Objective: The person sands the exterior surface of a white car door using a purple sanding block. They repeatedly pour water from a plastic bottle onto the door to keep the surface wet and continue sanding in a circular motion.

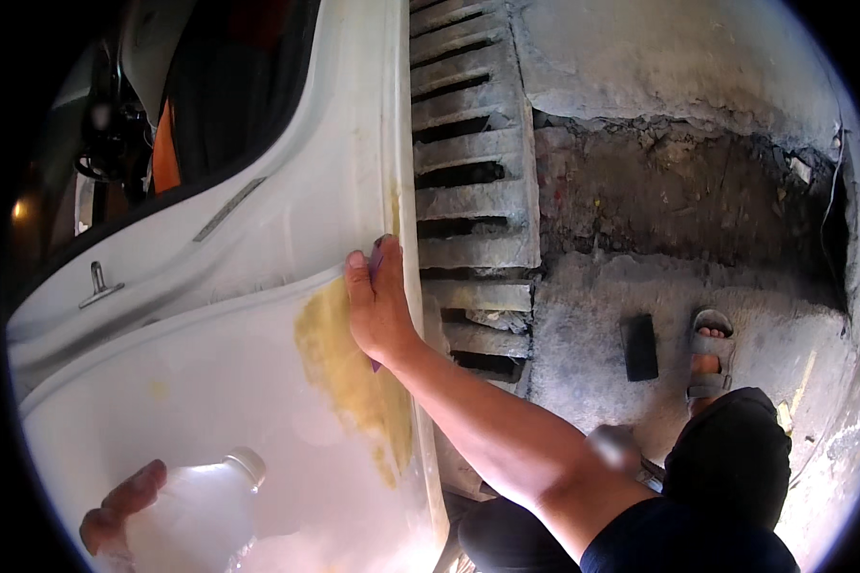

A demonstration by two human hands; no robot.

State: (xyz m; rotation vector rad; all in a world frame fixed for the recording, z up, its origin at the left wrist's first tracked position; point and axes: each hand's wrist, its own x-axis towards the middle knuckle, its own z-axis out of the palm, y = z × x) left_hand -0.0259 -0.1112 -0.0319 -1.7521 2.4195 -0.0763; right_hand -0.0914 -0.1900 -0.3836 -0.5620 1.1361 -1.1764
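Observation:
My right hand (377, 306) presses a thin purple piece (385, 254) against the edge of the white vehicle panel (210, 363), its fingers closed around it; the piece is mostly hidden. Beneath and beside that hand is a yellowish filler patch (344, 372). At the lower left, my left hand (115, 506) grips a translucent white plastic bottle (196, 506) over the panel.
A window opening (229, 86) with a dark seal is above the panel, near a small metal fitting (98, 286). To the right lie a slotted drain grate (473, 248), a broken concrete trench (678, 191) and a black block (638, 346) beside my sandalled foot (709, 353).

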